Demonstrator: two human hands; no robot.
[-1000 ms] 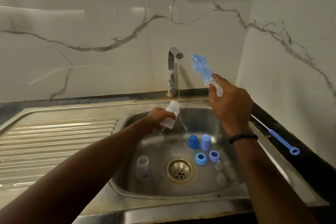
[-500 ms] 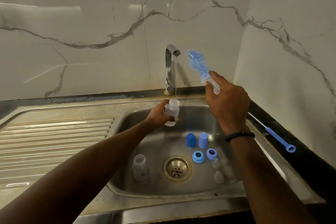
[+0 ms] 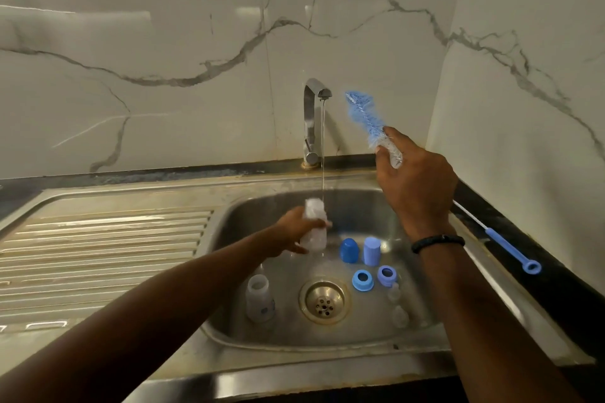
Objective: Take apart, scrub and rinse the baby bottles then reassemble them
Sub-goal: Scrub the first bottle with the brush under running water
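While a thin stream of water (image 3: 322, 147) runs from the chrome tap (image 3: 311, 121) into the stainless steel sink basin (image 3: 360, 203), a translucent plastic baby bottle (image 3: 315, 226) is gripped by the left hand (image 3: 294, 232), whose fingers are curled round the bottle's body. That bottle is held upright above the basin floor, its mouth just beside the falling water; whether the stream enters it cannot be told through the blur. A blue-bristled bottle brush (image 3: 368, 118) is gripped by the right hand (image 3: 414, 180), raised to the right of the tap with its bristles pointed up and to the left. A black band (image 3: 437, 243) is worn on that wrist. On the basin floor, a second translucent bottle (image 3: 259, 298) is stood upright to the left of the round metal drain (image 3: 323, 300). To the right of the drain, a dark blue dome cap (image 3: 349, 250) and a lighter blue cap (image 3: 371, 250) are set side by side, with two blue screw rings (image 3: 362, 280) in front of them and two clear teats (image 3: 399, 316) nearer the front wall. A thin blue-handled brush (image 3: 510, 252) is laid on the dark counter along the sink's right rim. A ribbed steel draining board (image 3: 108, 239) is seen to the left of the basin.
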